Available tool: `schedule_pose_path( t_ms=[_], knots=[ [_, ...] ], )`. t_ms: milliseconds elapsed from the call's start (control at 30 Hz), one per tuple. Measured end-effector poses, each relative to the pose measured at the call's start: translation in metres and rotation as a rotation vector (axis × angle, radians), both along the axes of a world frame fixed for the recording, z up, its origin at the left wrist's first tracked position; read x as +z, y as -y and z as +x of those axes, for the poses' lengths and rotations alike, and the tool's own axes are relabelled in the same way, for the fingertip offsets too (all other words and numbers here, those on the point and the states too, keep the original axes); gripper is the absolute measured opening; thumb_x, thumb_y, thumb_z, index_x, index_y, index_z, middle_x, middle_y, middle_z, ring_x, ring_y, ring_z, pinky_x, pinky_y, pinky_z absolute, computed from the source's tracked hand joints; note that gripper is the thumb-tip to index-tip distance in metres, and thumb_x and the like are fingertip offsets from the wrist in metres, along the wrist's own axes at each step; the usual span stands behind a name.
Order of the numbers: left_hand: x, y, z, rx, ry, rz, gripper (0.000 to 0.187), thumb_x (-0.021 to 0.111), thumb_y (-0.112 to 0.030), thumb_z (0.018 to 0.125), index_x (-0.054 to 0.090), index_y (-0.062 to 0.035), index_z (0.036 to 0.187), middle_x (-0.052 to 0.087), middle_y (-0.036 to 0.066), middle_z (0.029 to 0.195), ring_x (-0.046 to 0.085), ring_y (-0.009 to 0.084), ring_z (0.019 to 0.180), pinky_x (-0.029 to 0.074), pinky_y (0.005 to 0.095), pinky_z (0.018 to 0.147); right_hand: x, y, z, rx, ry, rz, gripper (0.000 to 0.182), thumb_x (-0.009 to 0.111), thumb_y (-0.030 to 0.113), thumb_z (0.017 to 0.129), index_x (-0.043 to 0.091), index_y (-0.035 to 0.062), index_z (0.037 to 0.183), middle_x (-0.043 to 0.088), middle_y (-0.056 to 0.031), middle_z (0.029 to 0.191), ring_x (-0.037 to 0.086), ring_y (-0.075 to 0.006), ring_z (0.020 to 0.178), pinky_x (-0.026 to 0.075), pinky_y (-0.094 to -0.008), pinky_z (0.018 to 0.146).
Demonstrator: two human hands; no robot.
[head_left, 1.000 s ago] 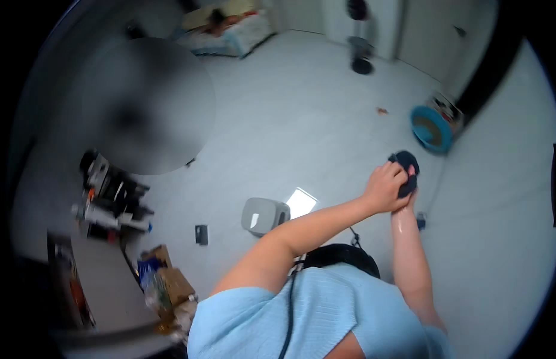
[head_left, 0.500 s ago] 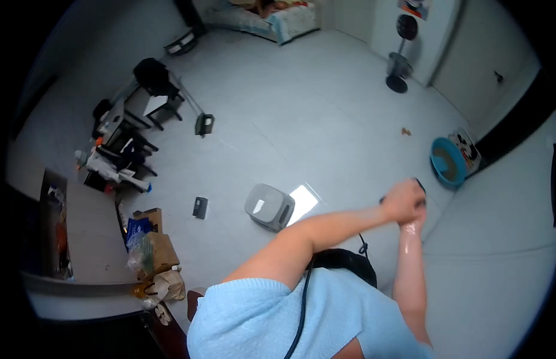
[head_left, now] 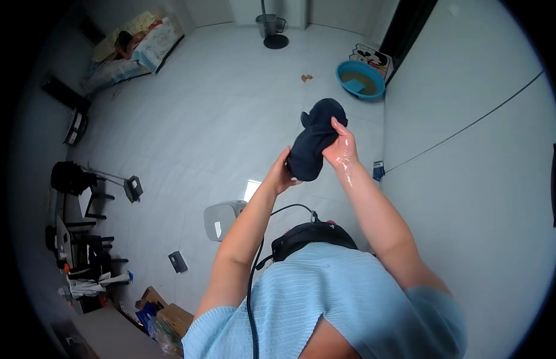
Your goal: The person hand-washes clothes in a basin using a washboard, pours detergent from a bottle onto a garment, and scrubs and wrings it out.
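In front of me I hold a dark navy cloth (head_left: 315,140), bunched into a long rounded bundle with a fold across its middle. My left hand (head_left: 281,175) grips its lower left end, fingers partly behind it. My right hand (head_left: 342,145) holds the right side, thumb lying over the fabric. Wet shine covers my right hand and wrist. Beyond the cloth, a blue basin (head_left: 339,76) stands on the floor with murky water and a light blue piece inside.
A grey stool-like box (head_left: 218,220) stands on the floor beside my left forearm. A small dark box (head_left: 178,261) lies farther left. At my waist is a black bag (head_left: 314,239) with a cord. Chairs (head_left: 95,203) line the left; a person (head_left: 129,45) is on the bed.
My hands have moved from close together at the right to the middle, farther apart. The cloth, mostly hidden in my fists before, is now spread more open. My view has turned right.
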State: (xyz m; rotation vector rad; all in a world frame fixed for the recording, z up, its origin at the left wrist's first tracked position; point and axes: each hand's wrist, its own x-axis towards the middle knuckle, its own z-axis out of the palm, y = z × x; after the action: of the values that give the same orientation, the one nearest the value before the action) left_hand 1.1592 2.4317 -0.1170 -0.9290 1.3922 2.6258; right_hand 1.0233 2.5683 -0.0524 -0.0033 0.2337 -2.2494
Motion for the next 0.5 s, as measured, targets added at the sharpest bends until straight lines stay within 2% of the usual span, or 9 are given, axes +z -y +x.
schedule_pose_path(
  t_ms=[33, 100, 233, 300, 400, 467, 500],
  knots=[
    [-0.001, -0.002, 0.004, -0.010, 0.002, 0.000, 0.073, 0.049, -0.066, 0.083, 0.038, -0.0161, 0.135, 0.046, 0.008, 0.135, 0.057, 0.0274, 0.107, 0.045, 0.0516, 0.087, -0.001, 0.001, 0.001, 0.024, 0.012, -0.016, 0.028, 0.052, 0.018, 0.093, 0.056, -0.0003, 0.114, 0.059, -0.0138, 0.117, 0.055, -0.0292, 0.111, 0.042, -0.0436, 0.099],
    [-0.002, -0.004, 0.006, -0.066, -0.017, 0.185, 0.071, 0.049, -0.065, 0.084, 0.039, -0.0151, 0.135, 0.052, 0.009, 0.127, 0.060, 0.0270, 0.100, 0.049, 0.0479, 0.082, -0.004, 0.006, 0.001, 0.055, 0.006, -0.041, 0.030, 0.053, 0.017, 0.091, 0.055, -0.0008, 0.115, 0.059, -0.0141, 0.118, 0.054, -0.0293, 0.111, 0.042, -0.0435, 0.099],
    [-0.006, 0.006, 0.000, -0.141, -0.136, 0.377, 0.070, 0.049, -0.064, 0.084, 0.042, -0.0142, 0.133, 0.056, 0.010, 0.122, 0.061, 0.0291, 0.099, 0.050, 0.0510, 0.082, 0.005, 0.015, 0.011, 0.109, -0.053, -0.045, 0.032, 0.054, 0.017, 0.090, 0.055, -0.0013, 0.116, 0.059, -0.0136, 0.118, 0.055, -0.0288, 0.111, 0.042, -0.0430, 0.099],
    [-0.010, 0.021, 0.000, 0.070, -0.226, 0.265, 0.061, 0.054, -0.057, 0.085, 0.047, -0.0124, 0.127, 0.059, 0.010, 0.119, 0.061, 0.0284, 0.101, 0.051, 0.0490, 0.083, 0.006, 0.018, 0.013, 0.150, -0.100, -0.050, 0.034, 0.055, 0.017, 0.088, 0.055, -0.0011, 0.117, 0.060, -0.0128, 0.117, 0.055, -0.0278, 0.110, 0.042, -0.0419, 0.099],
    [0.002, 0.054, 0.000, 0.426, -0.132, 0.181, 0.039, 0.067, -0.031, 0.080, 0.056, -0.0085, 0.110, 0.063, 0.009, 0.106, 0.062, 0.0250, 0.098, 0.052, 0.0418, 0.084, -0.009, 0.021, 0.004, 0.073, -0.168, -0.003, 0.034, 0.056, 0.017, 0.088, 0.055, -0.0009, 0.116, 0.061, -0.0111, 0.117, 0.056, -0.0267, 0.110, 0.042, -0.0400, 0.099],
    [0.024, 0.073, 0.002, 0.478, -0.217, 0.147, 0.031, 0.068, -0.024, 0.080, 0.057, -0.0075, 0.103, 0.064, 0.009, 0.095, 0.063, 0.0240, 0.089, 0.053, 0.0398, 0.081, -0.032, 0.026, -0.004, 0.022, -0.187, 0.033, 0.034, 0.056, 0.016, 0.087, 0.055, -0.0009, 0.116, 0.061, -0.0106, 0.117, 0.056, -0.0266, 0.110, 0.042, -0.0391, 0.099],
    [0.031, 0.078, -0.002, 0.530, -0.277, 0.042, 0.029, 0.068, -0.020, 0.080, 0.055, -0.0069, 0.103, 0.063, 0.008, 0.092, 0.063, 0.0224, 0.085, 0.053, 0.0369, 0.077, -0.046, 0.030, -0.009, -0.032, -0.137, 0.066, 0.032, 0.056, 0.017, 0.087, 0.056, 0.0014, 0.116, 0.060, -0.0096, 0.117, 0.055, -0.0263, 0.111, 0.040, -0.0406, 0.100]
  ],
)
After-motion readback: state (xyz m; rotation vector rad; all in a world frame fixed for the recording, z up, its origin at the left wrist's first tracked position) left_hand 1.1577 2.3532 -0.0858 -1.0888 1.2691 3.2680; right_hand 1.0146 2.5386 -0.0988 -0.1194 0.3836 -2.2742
